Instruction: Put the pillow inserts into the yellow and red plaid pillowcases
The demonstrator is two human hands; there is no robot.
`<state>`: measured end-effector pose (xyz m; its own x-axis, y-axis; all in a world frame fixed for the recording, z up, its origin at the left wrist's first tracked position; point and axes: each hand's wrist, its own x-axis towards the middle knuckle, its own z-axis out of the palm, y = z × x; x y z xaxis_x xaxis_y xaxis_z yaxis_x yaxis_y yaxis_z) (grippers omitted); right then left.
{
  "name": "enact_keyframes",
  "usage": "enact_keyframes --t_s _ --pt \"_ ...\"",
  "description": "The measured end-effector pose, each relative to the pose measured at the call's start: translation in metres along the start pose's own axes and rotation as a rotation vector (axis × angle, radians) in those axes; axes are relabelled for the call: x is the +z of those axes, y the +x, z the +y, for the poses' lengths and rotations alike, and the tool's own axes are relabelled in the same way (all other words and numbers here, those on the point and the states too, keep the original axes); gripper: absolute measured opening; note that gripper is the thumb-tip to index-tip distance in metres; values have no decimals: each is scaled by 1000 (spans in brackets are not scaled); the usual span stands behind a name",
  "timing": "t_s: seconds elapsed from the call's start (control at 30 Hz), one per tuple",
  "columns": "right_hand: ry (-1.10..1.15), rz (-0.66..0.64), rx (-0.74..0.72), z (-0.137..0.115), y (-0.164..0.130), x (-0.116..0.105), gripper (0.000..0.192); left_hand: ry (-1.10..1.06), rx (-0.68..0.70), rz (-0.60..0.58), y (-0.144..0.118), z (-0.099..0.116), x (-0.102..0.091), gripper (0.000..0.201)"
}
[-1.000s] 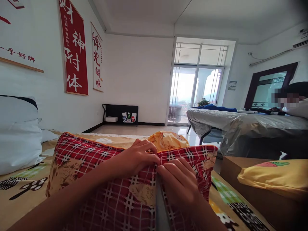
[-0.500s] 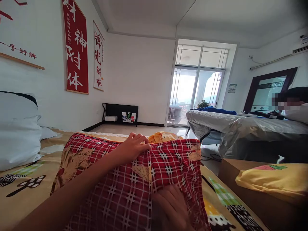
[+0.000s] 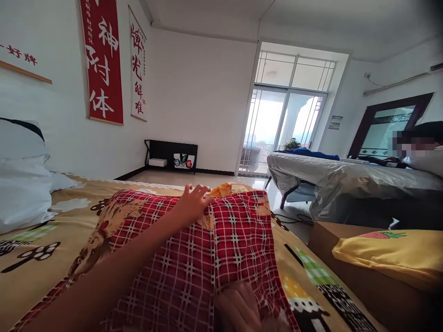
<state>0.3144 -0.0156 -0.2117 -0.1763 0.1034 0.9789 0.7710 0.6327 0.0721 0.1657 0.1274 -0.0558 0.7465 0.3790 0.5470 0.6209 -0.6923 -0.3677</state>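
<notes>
A red plaid pillowcase with a brown animal print lies along the middle of the bed, reaching from the near edge toward the foot. The left hand rests at the case's far end, fingers spread and curled lightly over the top edge of the cloth, pressing it rather than pinching. The right hand sits at the near edge of the bed, partly cut off by the bottom of the view and half under a fold; it touches the case, but whether it has closed on the cloth I cannot tell. An orange-yellow cushion peeks out just past the far edge of the case (it looks as though it may sit inside it, though the opening is hidden).

The step in hand looks like drawing the case along and flattening it. The next move calls for a firm hold at both ends and an even pull, so the plaid lies straight.

White pillows are stacked at the left edge of the bed; a yellow pillow lies on a brown box to the right.
</notes>
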Motion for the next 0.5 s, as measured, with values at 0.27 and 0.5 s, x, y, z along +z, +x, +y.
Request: enact_keyframes --t_s 0.27,0.5 --pt "6 -133 11 7 6 -8 23 -303 566 27 -67 64 -8 11" --pt "3 -177 -9 8 -7 -5 21 -217 570 93 -61 47 21 11"
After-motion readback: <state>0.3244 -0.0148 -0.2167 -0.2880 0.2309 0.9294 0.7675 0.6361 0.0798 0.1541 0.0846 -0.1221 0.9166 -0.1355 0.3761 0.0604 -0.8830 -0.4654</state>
